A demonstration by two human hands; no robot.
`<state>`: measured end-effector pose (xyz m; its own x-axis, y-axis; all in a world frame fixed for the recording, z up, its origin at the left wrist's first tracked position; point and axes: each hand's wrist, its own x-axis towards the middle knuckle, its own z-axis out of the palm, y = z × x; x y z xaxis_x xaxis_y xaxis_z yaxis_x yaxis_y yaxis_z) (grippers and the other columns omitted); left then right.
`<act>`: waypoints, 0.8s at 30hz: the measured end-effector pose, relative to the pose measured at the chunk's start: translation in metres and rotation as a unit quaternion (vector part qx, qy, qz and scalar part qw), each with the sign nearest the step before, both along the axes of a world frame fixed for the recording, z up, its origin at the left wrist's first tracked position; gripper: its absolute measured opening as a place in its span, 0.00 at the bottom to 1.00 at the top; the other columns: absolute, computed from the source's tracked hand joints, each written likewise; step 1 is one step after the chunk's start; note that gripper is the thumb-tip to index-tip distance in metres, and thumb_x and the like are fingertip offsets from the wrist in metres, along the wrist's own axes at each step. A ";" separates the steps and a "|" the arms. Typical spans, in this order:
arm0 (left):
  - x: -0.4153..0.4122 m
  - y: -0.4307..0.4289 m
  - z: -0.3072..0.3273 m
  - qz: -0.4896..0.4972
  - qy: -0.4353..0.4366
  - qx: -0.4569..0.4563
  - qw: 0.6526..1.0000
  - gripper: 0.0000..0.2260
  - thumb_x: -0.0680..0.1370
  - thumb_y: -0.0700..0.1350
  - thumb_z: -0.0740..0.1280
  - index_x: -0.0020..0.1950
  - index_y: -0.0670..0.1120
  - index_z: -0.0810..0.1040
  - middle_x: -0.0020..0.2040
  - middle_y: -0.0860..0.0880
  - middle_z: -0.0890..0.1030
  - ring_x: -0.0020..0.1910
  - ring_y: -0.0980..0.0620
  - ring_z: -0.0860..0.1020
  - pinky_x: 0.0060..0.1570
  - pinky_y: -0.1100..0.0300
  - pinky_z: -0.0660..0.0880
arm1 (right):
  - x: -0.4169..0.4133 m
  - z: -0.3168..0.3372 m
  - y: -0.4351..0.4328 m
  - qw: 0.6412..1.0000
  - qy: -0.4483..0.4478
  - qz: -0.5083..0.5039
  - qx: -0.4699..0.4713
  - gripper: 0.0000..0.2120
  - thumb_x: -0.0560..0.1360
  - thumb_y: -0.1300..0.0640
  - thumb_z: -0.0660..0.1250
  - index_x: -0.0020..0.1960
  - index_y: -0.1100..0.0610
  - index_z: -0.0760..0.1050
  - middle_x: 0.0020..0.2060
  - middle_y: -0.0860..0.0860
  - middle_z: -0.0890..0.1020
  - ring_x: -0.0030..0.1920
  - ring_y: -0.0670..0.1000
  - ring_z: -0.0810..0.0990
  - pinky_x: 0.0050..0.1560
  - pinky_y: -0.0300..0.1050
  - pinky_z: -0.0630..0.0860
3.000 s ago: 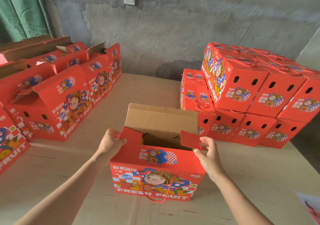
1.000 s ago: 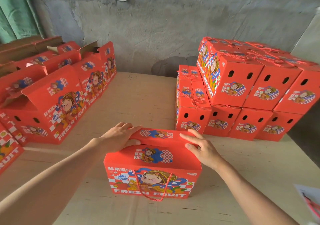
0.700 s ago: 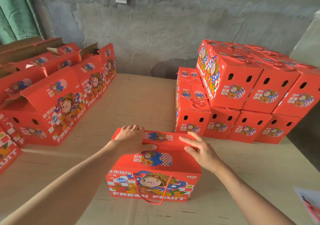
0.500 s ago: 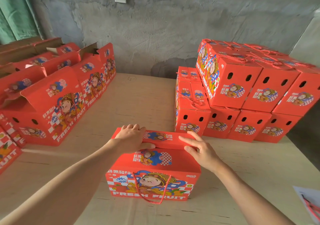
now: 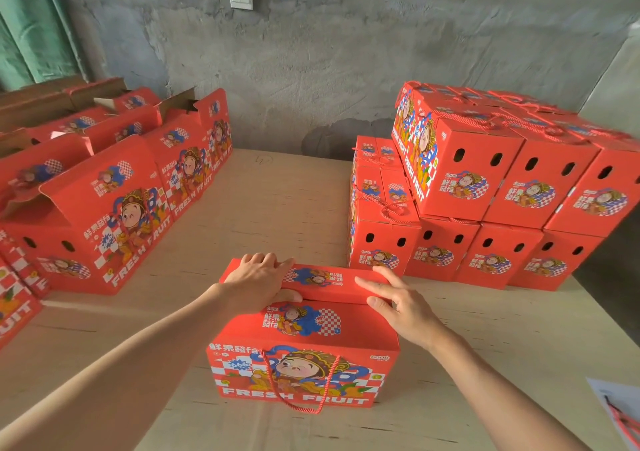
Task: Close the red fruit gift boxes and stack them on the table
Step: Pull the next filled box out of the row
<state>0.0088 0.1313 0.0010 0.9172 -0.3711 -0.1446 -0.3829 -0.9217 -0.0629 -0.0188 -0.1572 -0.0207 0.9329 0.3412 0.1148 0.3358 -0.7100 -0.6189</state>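
Observation:
A red fruit gift box (image 5: 304, 357) stands on the wooden table (image 5: 277, 208) right in front of me, its lid folded down and a red rope handle hanging on its front. My left hand (image 5: 258, 282) lies over the left end of the top flap, fingers wrapped over its far edge and thumb at the near edge. My right hand (image 5: 398, 303) rests on the right end of the flap with fingers spread and nearly straight. A stack of closed red boxes (image 5: 485, 190) stands two layers high at the right.
Several open red boxes (image 5: 114, 187) with raised flaps stand in rows on the left. A grey concrete wall closes the back. A sheet of paper (image 5: 620, 412) lies at the table's near right corner. Bare tabletop runs between the two groups of boxes.
Three seconds ago the box was open with both hands at its side flaps. The lid came down since; in the last half second both hands stayed on the top flap.

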 end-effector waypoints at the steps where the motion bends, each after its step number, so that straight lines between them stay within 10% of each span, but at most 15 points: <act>1: 0.000 0.001 0.000 -0.004 0.003 -0.001 1.000 0.49 0.61 0.76 0.37 0.77 0.52 0.51 0.67 0.44 0.69 0.66 0.43 0.67 0.67 0.50 0.63 | 0.000 -0.001 -0.001 1.000 0.000 0.004 0.000 0.19 0.79 0.53 0.63 0.65 0.36 0.66 0.74 0.44 0.60 0.73 0.44 0.59 0.67 0.36 0.58; 13: 0.005 0.026 0.009 -0.090 0.068 -0.012 0.994 0.36 0.67 0.73 0.35 0.75 0.66 0.41 0.71 0.52 0.60 0.70 0.50 0.60 0.71 0.51 0.56 | 0.001 0.003 -0.003 1.000 0.015 0.017 0.000 0.19 0.80 0.51 0.61 0.66 0.34 0.64 0.73 0.40 0.58 0.74 0.43 0.57 0.68 0.35 0.58; 17: -0.001 0.022 0.001 -0.053 0.034 -0.059 0.996 0.39 0.63 0.74 0.24 0.74 0.68 0.43 0.69 0.55 0.62 0.70 0.52 0.60 0.71 0.52 0.54 | -0.005 0.003 -0.002 0.987 -0.051 0.051 -0.140 0.22 0.81 0.43 0.53 0.72 0.38 0.52 0.75 0.39 0.44 0.75 0.42 0.37 0.74 0.40 0.39; 24: -0.001 0.014 -0.009 -0.016 0.028 -0.041 0.999 0.22 0.81 0.59 0.41 0.74 0.64 0.35 0.78 0.55 0.42 0.76 0.51 0.38 0.71 0.44 0.33 | -0.007 0.006 0.000 0.966 -0.017 0.075 -0.247 0.21 0.82 0.43 0.45 0.72 0.36 0.41 0.72 0.37 0.37 0.74 0.44 0.32 0.70 0.49 0.28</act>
<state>0.0075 0.1456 -0.0083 0.8959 -0.4132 -0.1631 -0.4135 -0.9099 0.0338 -0.0262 -0.1571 -0.0143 0.8672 0.4933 -0.0675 0.4721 -0.8577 -0.2036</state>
